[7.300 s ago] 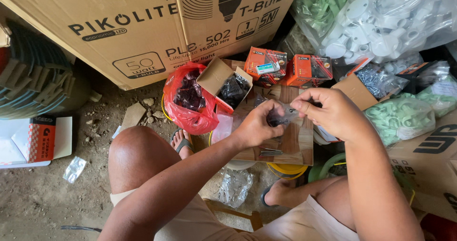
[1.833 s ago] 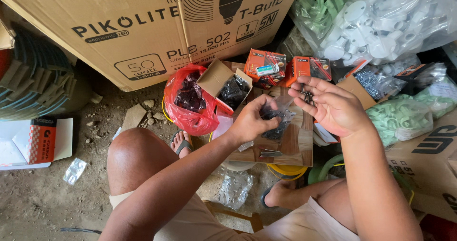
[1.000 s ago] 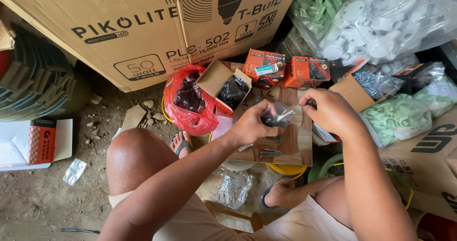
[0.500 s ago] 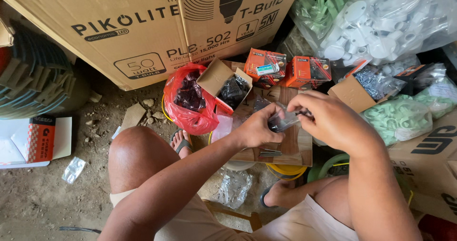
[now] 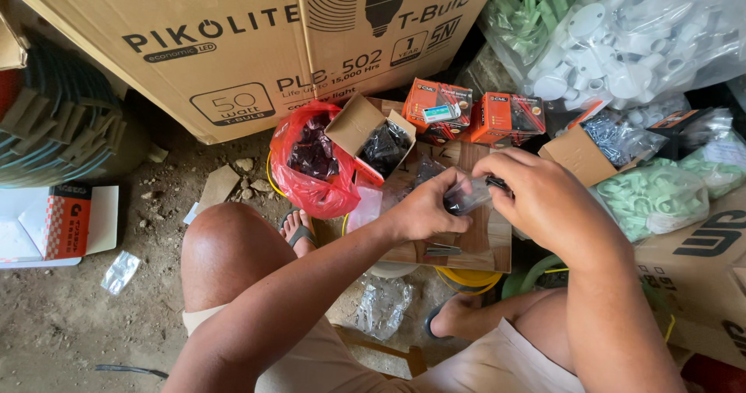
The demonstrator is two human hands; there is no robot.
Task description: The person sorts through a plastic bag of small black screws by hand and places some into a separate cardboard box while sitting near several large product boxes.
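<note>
Sitting low among boxes and bags, the person works over a small wooden board (image 5: 474, 245) that lies just past the knees. The left hand (image 5: 423, 210) is curled around a small clear plastic bag (image 5: 466, 196) with dark bits inside, thumb and fingers pinching it just above the board. The right hand (image 5: 540, 199) is closed too, its fingertips nipping something small and dark (image 5: 497, 182) right at the mouth of that bag; what the piece is, I cannot tell. Just beyond the hands, an open cardboard box of dark parts (image 5: 373, 137) sits touching a red plastic bag (image 5: 311, 164) that gapes open with dark pieces in it. Two orange cartons (image 5: 474, 113) stand side by side behind the board. A large brown carton (image 5: 256, 43) fills the far side. To the right, clear bags of white fittings (image 5: 629, 36) and pale green fittings (image 5: 653, 199) are piled up. A sandalled foot (image 5: 298, 228) rests on the dirt floor near the red bag.
</note>
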